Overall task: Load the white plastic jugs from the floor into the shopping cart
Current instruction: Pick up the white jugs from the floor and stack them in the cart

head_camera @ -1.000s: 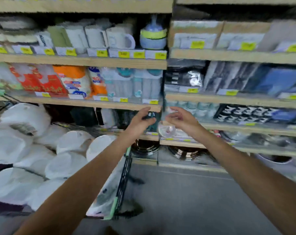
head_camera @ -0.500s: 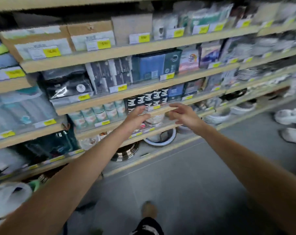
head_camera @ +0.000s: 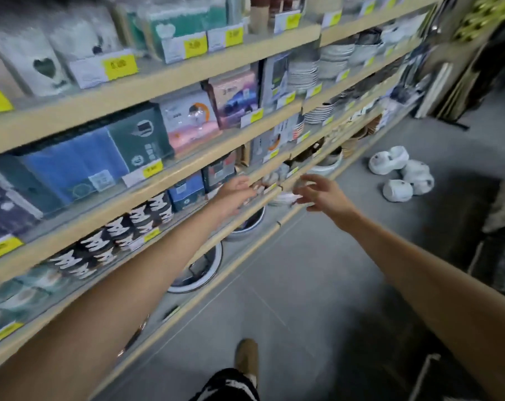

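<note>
Moved: jugs (head_camera: 401,175) closer, on floor (head_camera: 317,285) beyond right hand (head_camera: 323,195).
Hands: left hand (head_camera: 236,192) apart from it, both loose, empty.

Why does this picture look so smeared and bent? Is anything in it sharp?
Head view: blur smears the shelves and makes the yellow price tags unreadable; the wide lens bows shelf lines; left hand and right hand look sharper; white jugs on the floor soft but recognisable.

White jugs (head_camera: 401,176) — grey floor (head_camera: 317,285), yellow tags (head_camera: 120,65)
</note>
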The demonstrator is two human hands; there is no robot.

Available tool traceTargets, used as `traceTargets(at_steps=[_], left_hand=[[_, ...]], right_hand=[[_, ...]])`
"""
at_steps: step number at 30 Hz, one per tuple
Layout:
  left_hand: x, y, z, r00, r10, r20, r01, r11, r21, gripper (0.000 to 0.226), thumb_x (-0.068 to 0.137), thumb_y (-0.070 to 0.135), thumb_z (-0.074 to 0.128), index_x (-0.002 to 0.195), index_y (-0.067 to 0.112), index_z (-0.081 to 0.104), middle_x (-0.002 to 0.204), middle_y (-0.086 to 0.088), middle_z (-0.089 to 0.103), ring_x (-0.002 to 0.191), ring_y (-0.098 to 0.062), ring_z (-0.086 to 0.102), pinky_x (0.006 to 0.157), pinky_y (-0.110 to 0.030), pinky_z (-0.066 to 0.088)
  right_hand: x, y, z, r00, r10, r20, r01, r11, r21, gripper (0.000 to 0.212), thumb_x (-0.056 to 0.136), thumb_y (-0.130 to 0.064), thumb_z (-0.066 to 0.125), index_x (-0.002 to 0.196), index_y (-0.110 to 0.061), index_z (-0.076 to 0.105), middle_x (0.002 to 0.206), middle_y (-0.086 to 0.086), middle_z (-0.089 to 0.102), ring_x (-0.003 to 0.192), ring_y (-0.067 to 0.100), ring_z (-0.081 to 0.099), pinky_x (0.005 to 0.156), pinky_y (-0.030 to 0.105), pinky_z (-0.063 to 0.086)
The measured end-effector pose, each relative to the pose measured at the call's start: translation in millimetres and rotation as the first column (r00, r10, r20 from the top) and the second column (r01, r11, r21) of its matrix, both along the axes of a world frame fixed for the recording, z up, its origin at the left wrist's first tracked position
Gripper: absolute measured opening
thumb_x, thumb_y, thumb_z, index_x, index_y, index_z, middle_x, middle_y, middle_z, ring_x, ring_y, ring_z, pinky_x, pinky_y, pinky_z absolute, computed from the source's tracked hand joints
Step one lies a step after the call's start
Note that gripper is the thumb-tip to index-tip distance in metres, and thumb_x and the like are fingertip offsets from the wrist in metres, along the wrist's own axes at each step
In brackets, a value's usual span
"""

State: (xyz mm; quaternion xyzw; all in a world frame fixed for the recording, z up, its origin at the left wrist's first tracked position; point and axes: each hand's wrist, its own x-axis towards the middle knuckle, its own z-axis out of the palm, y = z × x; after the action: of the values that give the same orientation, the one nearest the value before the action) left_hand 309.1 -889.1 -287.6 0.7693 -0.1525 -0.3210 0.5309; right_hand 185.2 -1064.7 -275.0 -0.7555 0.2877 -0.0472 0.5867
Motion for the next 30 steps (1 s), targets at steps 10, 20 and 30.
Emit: traceTargets(at_steps=[10,20,30], left_hand=[[26.6,-252.1,11.6,0.937,-0.349,-0.028,0.350,0.937,0.007,0.050,0.095,0.019,0.056,0.142,0.016,0.040,0.143,-0.004,0.046,0.118,-0.018,0.051,0.079,-0.027,0.043],[5.4,-531.4,-14.2,0.825,-0.563,-0.042,0.565,0.820,0.095,0.054,0.095,0.023,0.056,0.145,0.017,0.035,0.148,-0.002,0.041,0.128,-0.017,0.048,0.080,-0.027,0.041],[-1.7,-745.0,-18.5,0.774,-0.633,-0.005,0.627,0.764,0.152,0.055,0.094,0.024,0.057,0.144,0.015,0.037,0.147,-0.002,0.042,0.129,-0.016,0.046,0.094,-0.026,0.036]], right_hand=[[-0.4,-189.3,-9.3,0.972,-0.229,-0.049,0.230,0.973,0.016,0.038,0.095,-0.020,0.058,0.132,-0.013,0.050,0.111,0.009,0.068,0.088,0.017,0.063,0.073,0.027,0.047],[-28.4,-442.4,-42.6,0.911,-0.407,-0.068,0.410,0.911,0.037,0.041,0.095,-0.021,0.058,0.133,-0.012,0.048,0.112,0.009,0.066,0.089,0.016,0.064,0.073,0.027,0.048],[-37.8,-656.7,-43.0,0.882,-0.458,-0.106,0.465,0.885,0.042,0.034,0.093,-0.020,0.060,0.126,-0.016,0.053,0.093,-0.003,0.065,0.081,0.014,0.063,0.070,0.027,0.046]])
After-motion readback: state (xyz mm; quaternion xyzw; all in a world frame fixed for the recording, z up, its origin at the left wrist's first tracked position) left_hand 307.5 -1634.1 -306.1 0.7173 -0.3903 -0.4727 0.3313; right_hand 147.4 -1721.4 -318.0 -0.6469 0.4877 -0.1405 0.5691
